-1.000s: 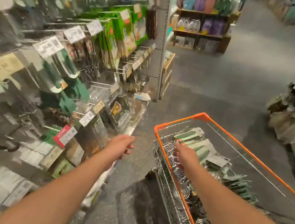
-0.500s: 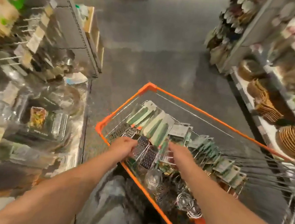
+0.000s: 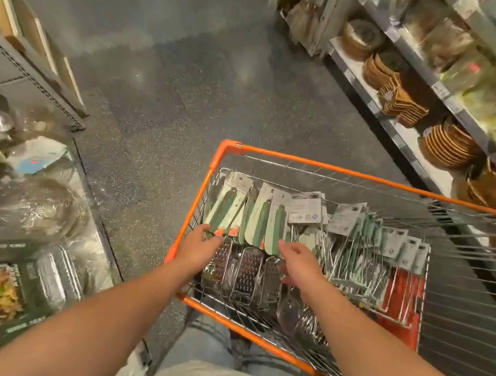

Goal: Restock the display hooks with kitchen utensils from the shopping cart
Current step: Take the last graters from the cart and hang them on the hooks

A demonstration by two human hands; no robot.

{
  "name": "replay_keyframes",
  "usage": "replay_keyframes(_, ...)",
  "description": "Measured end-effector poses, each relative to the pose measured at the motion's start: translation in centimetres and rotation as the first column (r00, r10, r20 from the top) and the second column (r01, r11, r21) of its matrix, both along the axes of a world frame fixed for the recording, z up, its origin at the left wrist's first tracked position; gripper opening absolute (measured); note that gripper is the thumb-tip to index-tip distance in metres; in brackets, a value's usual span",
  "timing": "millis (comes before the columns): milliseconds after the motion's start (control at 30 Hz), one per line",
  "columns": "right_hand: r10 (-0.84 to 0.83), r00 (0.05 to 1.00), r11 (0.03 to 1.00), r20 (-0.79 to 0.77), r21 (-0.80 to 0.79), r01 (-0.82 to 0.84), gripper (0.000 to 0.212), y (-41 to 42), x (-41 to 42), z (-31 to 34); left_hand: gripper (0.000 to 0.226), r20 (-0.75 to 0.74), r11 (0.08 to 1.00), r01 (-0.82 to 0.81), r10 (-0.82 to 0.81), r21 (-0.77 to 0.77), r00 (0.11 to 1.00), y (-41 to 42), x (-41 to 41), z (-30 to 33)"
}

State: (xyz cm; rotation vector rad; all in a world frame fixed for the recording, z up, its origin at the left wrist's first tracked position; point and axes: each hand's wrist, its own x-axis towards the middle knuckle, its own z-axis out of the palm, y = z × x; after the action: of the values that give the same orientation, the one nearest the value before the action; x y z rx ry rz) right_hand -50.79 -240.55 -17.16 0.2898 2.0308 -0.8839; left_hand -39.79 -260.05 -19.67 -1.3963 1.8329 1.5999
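Note:
An orange-rimmed wire shopping cart [image 3: 336,169] stands in front of me, full of carded kitchen utensils. Several metal graters [image 3: 248,266] with green handles on white cards [image 3: 260,220] lie at its left end. My left hand [image 3: 200,249] is inside the cart, its fingers curled down on the leftmost grater's handle. Beside it, my right hand [image 3: 299,266] lies over the graters with fingers loosely spread, touching the cards. Wire utensils with green grips [image 3: 356,263] fill the cart's middle. No display hooks are in view.
Low shelf on the left holds glass bowls [image 3: 38,209] and boxed containers [image 3: 19,284]. Shelving on the right carries stacked woven baskets [image 3: 446,143]. Grey speckled floor [image 3: 175,85] runs ahead of the cart. Red packaging [image 3: 402,294] lies in the cart.
My view swung from the hook wall on the left down to the cart. My left hand came off the display side and entered the cart; both hands now sit on the graters.

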Motion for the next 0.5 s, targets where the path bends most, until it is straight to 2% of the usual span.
replay_keyframes(67, 0.008, 1.0, 1.0, 0.0, 0.007, -0.008, 0.05, -1.1, 0.2, -0.4, 0.066, 0.017, 0.999, 0.047, -0.047, 0.012, 0.999, -0.3, -0.9, -0.7)
replay_keyframes(167, 0.038, 0.999, 0.999, -0.016, 0.028, -0.037, 0.06, -2.0, 0.0, -1.2, 0.073, -0.007, 0.997, 0.064, -0.063, 0.053, 0.998, -0.6, -2.0, -1.8)
replay_keyframes(400, 0.003, 1.0, 0.997, 0.021, 0.079, -0.005, 0.056, -1.8, -1.0, -5.4, 0.074, 0.032, 0.995, 0.097, -0.097, 0.023, 0.995, -1.2, -3.9, -4.8)
replay_keyframes(500, -0.002, 1.0, 0.995, -0.006, 0.102, 0.003, 0.055, -2.2, -0.6, -6.9, 0.069, 0.062, 0.994, 0.097, -0.095, -0.041, 0.994, -1.0, -3.9, -5.6)
